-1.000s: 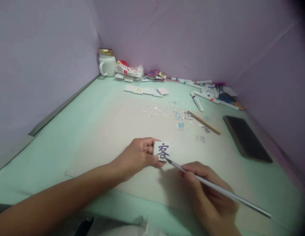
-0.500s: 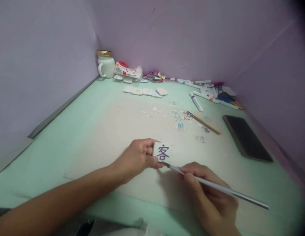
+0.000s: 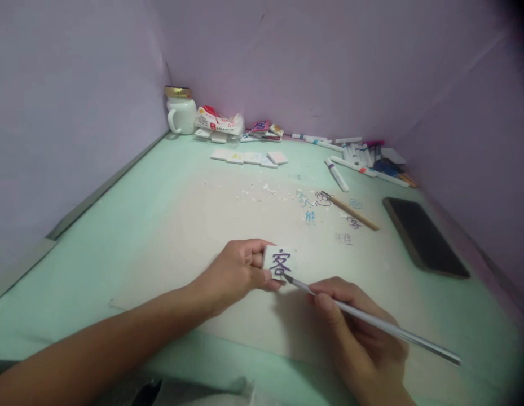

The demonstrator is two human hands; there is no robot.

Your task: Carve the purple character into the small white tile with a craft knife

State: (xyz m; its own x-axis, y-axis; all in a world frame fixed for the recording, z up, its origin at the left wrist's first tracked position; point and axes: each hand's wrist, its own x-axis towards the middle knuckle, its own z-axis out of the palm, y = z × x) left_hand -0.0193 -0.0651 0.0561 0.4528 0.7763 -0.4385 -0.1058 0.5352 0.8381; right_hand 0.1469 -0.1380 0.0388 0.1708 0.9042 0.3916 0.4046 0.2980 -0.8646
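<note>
Green table [image 3: 130, 225]; silver tool [image 3: 371, 320] slants, tip leftward.

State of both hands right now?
Left hand: closed, holding the white tile at its left side.
Right hand: closed, holding the slim silver tool, tip at the tile.

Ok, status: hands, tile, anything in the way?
Left hand pinching lettered tile. Right hand holding silver tool, tip near tile's lower edge. Phone, wooden stick off right, not blocking.
</note>
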